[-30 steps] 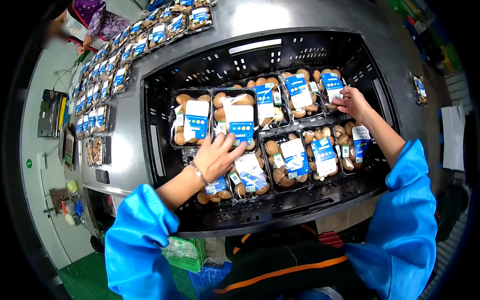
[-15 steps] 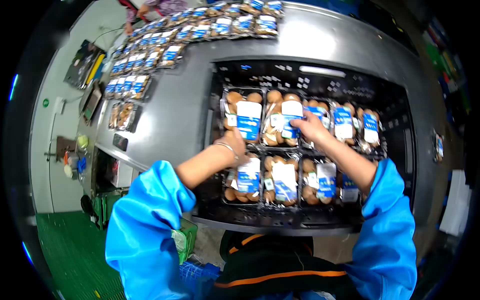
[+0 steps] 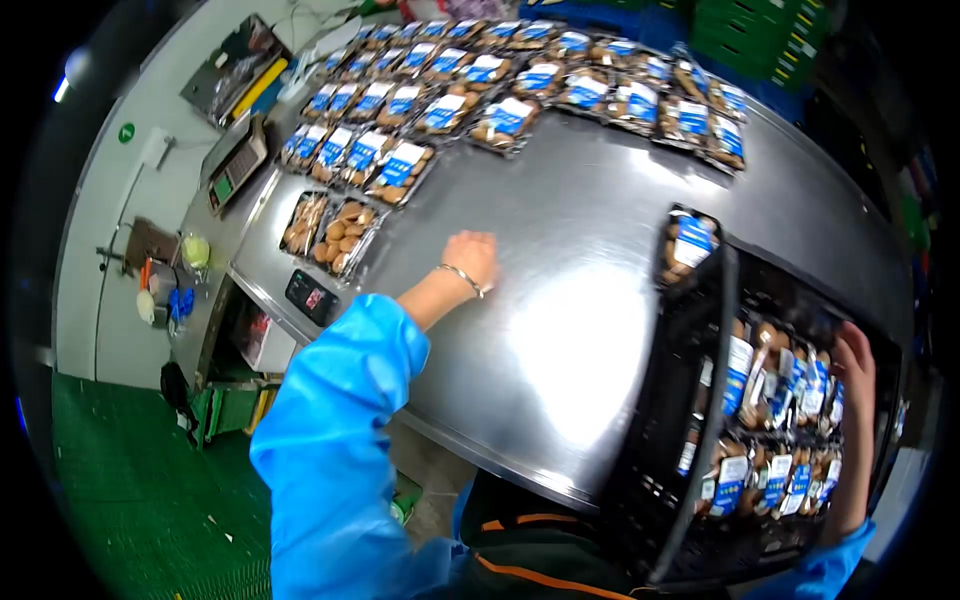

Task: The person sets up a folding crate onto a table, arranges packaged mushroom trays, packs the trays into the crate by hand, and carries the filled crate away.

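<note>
My left hand [image 3: 472, 258], with a bracelet at the wrist, is over the bare metal table. Its fingers look curled in, and nothing shows in them. At the right, a black crate [image 3: 722, 350] holds two rows of film-wrapped mushroom packs [image 3: 735, 472] with blue and white labels. My right hand [image 3: 855, 365] reaches to the far right side of this crate, beside the packs. It appears to grip the crate's side, though the fingertips are partly hidden. One mushroom pack [image 3: 690, 245] lies on the table just outside the crate's back left corner.
Rows of labelled mushroom packs [image 3: 502, 120] line the back of the metal table [image 3: 520, 240]. Two unlabelled packs [image 3: 345, 235] and a phone [image 3: 312, 297] lie at its left end. A scale [image 3: 238, 165] stands beyond. Green crates [image 3: 755, 40] are stacked behind.
The crate has shifted right along the table. My left hand has left the packs and is over the table; my right hand has moved from a pack to the crate's right side. The view has turned.
</note>
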`<state>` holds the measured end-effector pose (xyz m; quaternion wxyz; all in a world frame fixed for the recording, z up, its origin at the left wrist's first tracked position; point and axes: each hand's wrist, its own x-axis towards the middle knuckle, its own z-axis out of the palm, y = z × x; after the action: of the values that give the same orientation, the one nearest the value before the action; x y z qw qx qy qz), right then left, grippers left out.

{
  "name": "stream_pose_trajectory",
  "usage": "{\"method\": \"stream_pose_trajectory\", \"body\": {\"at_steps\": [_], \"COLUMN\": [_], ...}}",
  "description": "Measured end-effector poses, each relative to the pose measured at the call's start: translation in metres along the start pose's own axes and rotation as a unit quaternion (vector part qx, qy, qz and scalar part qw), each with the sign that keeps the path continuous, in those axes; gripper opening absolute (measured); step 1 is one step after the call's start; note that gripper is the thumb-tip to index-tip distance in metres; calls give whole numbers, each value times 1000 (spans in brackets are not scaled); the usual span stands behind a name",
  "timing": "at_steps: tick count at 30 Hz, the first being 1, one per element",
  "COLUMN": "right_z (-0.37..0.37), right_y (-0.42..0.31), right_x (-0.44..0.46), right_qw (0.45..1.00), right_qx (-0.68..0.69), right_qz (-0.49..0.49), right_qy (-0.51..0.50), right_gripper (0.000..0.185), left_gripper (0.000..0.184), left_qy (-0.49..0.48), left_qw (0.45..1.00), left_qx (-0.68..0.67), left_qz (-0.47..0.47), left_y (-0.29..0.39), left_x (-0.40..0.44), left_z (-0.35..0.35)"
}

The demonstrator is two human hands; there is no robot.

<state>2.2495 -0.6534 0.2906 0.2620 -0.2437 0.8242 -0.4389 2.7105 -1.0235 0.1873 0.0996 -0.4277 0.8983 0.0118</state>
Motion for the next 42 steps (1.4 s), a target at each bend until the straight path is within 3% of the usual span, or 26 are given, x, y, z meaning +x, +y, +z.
{"method": "stream_pose_trajectory", "body": {"at_steps": [2, 5, 7, 9, 11, 13, 14, 18, 21, 22, 24, 27, 30, 31, 33, 36, 38, 39, 40, 42], "right_z": [24, 160, 264, 364, 464, 550, 583, 664, 700, 712, 731, 752, 757, 758, 755, 736, 712, 698, 687, 673], "right_y": [-40, -184, -231, -245, -234, -229, -232, -235, -236, -240, -242, -236, -237, -239, -238, -222, -206, -198, -187, -193], "right_x": [13, -7, -7, 18, 57, 90, 101, 134, 152, 158, 173, 187, 209, 213, 212, 208, 197, 193, 194, 174], "right_qw": [991, 967, 923, 819, 721, 710, 718, 735, 707, 701, 633, 615, 608, 604, 585, 608, 610, 611, 635, 652], "right_qx": [-13, -135, -220, -306, -371, -429, -443, -453, -500, -513, -524, -492, -438, -434, -411, -372, -376, -378, -364, -384], "right_qz": [-123, -151, -244, -413, -537, -522, -505, -501, -499, -494, -570, -615, -661, -667, -695, -696, -691, -688, -671, -653], "right_qy": [-50, -153, -198, -257, -232, -201, -181, -65, -37, -41, -24, -37, -37, -54, -75, -80, -95, -102, -121, -36], "right_gripper": [38, 31, 33, 37, 47, 55, 59, 65, 71, 73, 70, 59, 36, 31, 17, 18, 19, 20, 24, 29], "left_gripper": [50, 58, 61, 58, 56, 57, 60, 59, 61, 59, 56, 54, 37, 30, 27, 22, 21, 24, 26, 29], "left_qy": [37, 270, 284, 272, 269, 286, 259, 255, 344, 339, 329, 299, 285, 337, 314, 318, 281, 213, 257, 341], "left_qw": [993, 956, 956, 960, 958, 947, 954, 925, 939, 940, 935, 932, 927, 900, 904, 895, 906, 929, 927, 914], "left_qx": [33, 59, 45, 4, 18, 79, 30, 118, 1, 18, 55, 91, 91, 100, 76, 20, 9, -4, 8, 37], "left_qz": [-109, -99, -66, -67, -101, -125, -148, -257, -22, 26, 120, 185, 228, 258, 281, 313, 317, 301, 275, 216], "left_y": [-81, -176, -210, -224, -255, -295, -309, -364, -360, -362, -374, -409, -424, -426, -427, -413, -399, -393, -389, -383], "left_x": [21, 25, 19, -1, -9, -16, -22, -22, 10, 25, 58, 96, 116, 122, 124, 109, 85, 70, 63, 52], "left_z": [52, 84, 83, 64, 81, 100, 99, 102, 88, 88, 93, 107, 101, 105, 113, 108, 113, 119, 119, 117]}}
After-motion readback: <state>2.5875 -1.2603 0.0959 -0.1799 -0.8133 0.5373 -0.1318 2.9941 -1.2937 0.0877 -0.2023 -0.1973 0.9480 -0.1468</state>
